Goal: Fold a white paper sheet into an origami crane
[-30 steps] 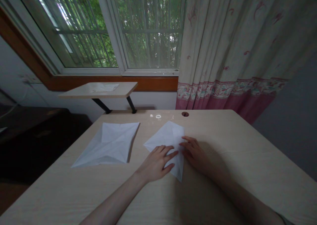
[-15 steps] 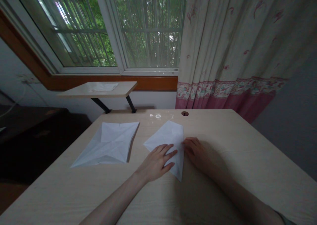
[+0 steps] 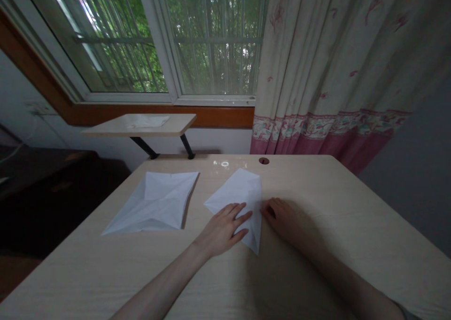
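A folded sheet of white paper (image 3: 243, 186) lies on the desk in front of me, with a straight right edge and a point toward me. My left hand (image 3: 227, 226) rests on its lower left part, fingers spread and pressing it flat. At the right edge is my right hand (image 3: 282, 219), its fingers curled and thumb and forefinger tips brought together on the paper's border. Exactly how much paper sits between those tips is hard to see.
A second creased white sheet (image 3: 160, 202) lies to the left on the wooden desk (image 3: 317, 179). Behind it a small raised shelf (image 3: 105, 129) on black legs bears another white piece of paper (image 3: 150, 121). A cable hole (image 3: 264, 160), window and curtain (image 3: 299, 75) are at the back.
My right hand's fingers have curled more, with a gap now showing between thumb and forefinger, near the paper's right edge. The left hand stays in place on the paper.
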Available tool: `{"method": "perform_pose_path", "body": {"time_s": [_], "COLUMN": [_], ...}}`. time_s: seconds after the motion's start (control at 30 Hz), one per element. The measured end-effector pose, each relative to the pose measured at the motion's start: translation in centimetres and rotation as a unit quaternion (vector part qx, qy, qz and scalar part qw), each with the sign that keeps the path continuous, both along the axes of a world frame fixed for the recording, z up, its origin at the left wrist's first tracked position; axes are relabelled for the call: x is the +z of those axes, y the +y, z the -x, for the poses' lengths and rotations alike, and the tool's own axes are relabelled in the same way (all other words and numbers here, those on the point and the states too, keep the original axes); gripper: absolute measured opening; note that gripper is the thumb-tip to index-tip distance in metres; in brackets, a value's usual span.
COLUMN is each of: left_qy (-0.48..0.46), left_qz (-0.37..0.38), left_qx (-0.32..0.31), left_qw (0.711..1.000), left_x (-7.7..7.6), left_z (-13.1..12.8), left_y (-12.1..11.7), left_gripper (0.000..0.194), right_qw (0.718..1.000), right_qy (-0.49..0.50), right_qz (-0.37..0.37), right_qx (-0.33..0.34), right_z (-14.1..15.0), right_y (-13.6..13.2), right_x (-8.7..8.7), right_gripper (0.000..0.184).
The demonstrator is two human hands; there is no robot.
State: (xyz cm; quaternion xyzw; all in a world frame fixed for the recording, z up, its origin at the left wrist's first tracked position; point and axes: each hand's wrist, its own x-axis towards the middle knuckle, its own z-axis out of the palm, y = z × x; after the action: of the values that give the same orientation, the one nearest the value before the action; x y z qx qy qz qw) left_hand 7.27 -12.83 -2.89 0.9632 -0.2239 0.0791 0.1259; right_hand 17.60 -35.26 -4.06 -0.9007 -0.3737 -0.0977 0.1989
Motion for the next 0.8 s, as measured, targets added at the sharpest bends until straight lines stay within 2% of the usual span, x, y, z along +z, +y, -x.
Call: {"method": "perform_pose_path", "body": {"time_s": [0.3, 0.57, 0.8], "left_qy": [-0.016, -0.009, -0.013], "left_qz": [-0.007, -0.005, 0.0], "left_qx": [0.004, 0.003, 0.002], "left_qw": [1.0, 1.0, 1.0], "left_x": [-0.3, -0.2, -0.5], "left_z": [0.0, -0.1, -0.1], "left_y": [0.2, 0.3, 0.4], "left_gripper": [0.046, 0.042, 0.042], "right_qw": [0.998, 0.995, 0.989], "right_qy": [0.059, 0.091, 0.132], "right_qz": [-0.017, -0.02, -0.017], "right_qx": [-0.002, 0.031, 0.064], "right_z": [0.5, 0.5, 0.9], "right_y": [0.0, -0.3, 0.0], "right_x": [1.6, 1.2, 1.6], "right_gripper": [0.014, 0.015, 0.012]}}
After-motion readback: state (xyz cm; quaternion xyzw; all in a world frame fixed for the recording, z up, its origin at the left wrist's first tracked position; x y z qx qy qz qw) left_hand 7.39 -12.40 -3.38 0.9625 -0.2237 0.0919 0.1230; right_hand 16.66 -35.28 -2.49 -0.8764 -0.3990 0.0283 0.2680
